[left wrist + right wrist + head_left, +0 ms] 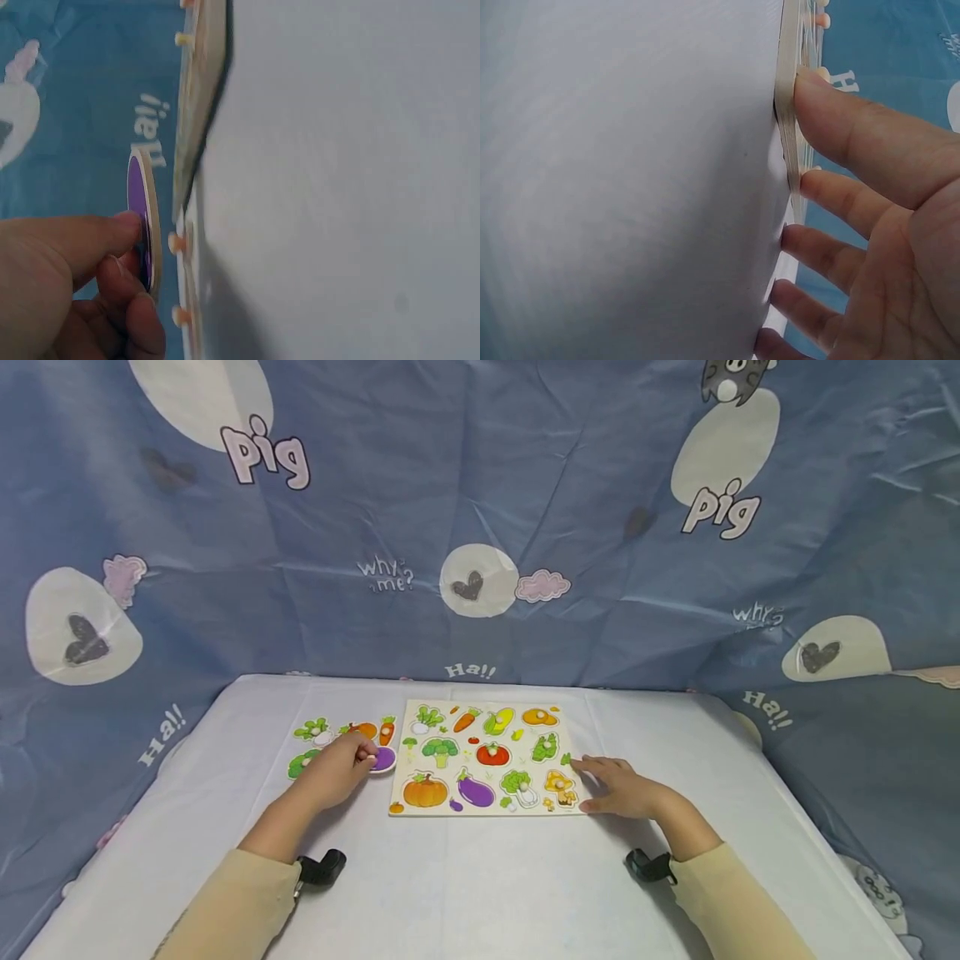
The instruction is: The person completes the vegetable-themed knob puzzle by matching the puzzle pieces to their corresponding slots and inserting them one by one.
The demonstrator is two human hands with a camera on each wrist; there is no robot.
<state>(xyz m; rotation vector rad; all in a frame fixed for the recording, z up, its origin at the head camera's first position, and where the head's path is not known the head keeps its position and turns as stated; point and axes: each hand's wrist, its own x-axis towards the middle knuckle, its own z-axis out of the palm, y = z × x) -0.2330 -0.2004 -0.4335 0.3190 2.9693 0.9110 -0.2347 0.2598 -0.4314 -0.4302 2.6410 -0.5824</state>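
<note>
Between thumb and fingers my left hand (339, 768) pinches a purple eggplant puzzle piece (384, 760), just left of the puzzle board. In the left wrist view the eggplant piece (141, 196) stands nearly edge-on, raised off the table. The cream-colored vegetable puzzle board (450, 768) lies flat, with pictures of a pumpkin, broccoli, tomato and others. My right hand (622, 787) rests at the board's right edge with fingers spread. In the right wrist view its thumb (832, 112) touches the board's side (786, 75) and the other fingertips reach down to the table.
Several loose vegetable pieces lie left of the board, among them a carrot piece (387, 731), an orange piece (365, 729) and a green piece (300, 765); my left hand partly covers this group. A white cloth (480, 885) covers the table, and a blue printed curtain (480, 643) hangs behind.
</note>
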